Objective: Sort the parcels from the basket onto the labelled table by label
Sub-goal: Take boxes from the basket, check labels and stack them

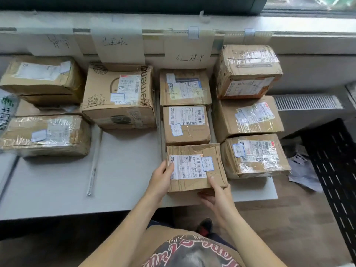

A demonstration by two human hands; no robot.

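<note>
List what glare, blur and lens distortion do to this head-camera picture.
Head view: the wide-angle lens bows the window ledge and table edges. Head view: daylight glare whitens the tape on the near-left parcel and far-right parcel. Head view: fine label print on the held parcel is too soft to read, and shadows beside the boxes are soft.

A small brown parcel [194, 168] with a white label and a blue-edged sticker lies flat near the front edge of the tabletop [123, 170]. It sits right in front of two more boxes. Other brown parcels [119, 97] sit in rows on both sides, under paper signs [189, 53] with writing.
</note>
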